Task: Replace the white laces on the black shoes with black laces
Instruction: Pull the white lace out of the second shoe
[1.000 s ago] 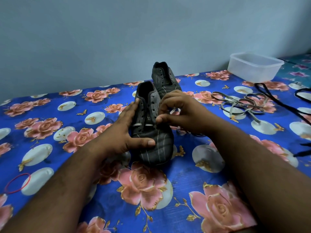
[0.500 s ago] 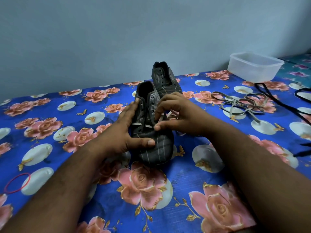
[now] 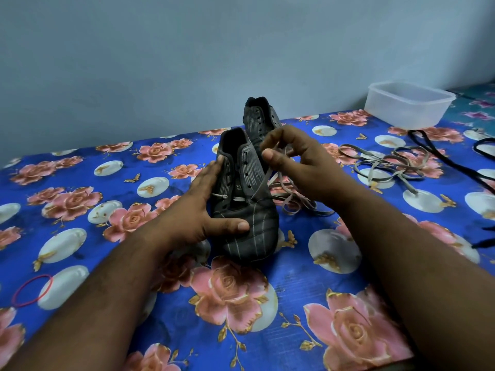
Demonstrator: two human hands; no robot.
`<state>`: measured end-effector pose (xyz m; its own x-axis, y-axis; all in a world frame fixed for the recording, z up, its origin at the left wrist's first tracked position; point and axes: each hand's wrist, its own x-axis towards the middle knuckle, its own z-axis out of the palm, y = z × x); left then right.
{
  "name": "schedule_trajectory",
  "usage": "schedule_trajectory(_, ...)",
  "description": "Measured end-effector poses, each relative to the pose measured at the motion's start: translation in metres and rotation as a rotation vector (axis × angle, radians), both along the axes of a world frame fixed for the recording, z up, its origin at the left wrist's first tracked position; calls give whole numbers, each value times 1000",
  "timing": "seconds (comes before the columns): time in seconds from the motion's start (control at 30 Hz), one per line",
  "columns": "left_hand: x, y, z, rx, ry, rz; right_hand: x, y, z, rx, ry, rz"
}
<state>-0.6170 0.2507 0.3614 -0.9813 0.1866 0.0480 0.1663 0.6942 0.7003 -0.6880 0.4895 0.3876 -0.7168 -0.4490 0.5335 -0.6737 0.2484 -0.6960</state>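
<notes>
A black striped shoe [image 3: 250, 231] stands in the middle of the flowered cloth, toe toward me. My left hand [image 3: 206, 210] holds it, fingers flat along its left side and thumb across the toe. My right hand [image 3: 297, 159] pinches the white lace [image 3: 263, 180] above the shoe's right side; the lace runs down to the lowest eyelets, with more of it looped on the cloth to the right. The second black shoe [image 3: 258, 115], unlaced, stands behind. A loose white lace [image 3: 385, 163] lies at right, black laces [image 3: 452, 162] beyond it.
A clear plastic tub [image 3: 409, 103] sits at the back right by the wall. A red rubber band [image 3: 32, 290] lies at the near left. The blue flowered cloth [image 3: 308, 290] covers the surface, with a grey wall behind.
My right hand has risen from the shoe's eyelets and pulled a length of white lace up and out to the right. My left hand has kept its hold on the shoe.
</notes>
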Motion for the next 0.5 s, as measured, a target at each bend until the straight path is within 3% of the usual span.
schedule_trajectory(0.2, 0, 0, 1, 3, 4, -4, -1, -5, -11, 359, 165, 68)
schedule_trajectory(0.5, -1, -2, 0, 29, -21, 9, -2, -12, -10, 117, 196, 92)
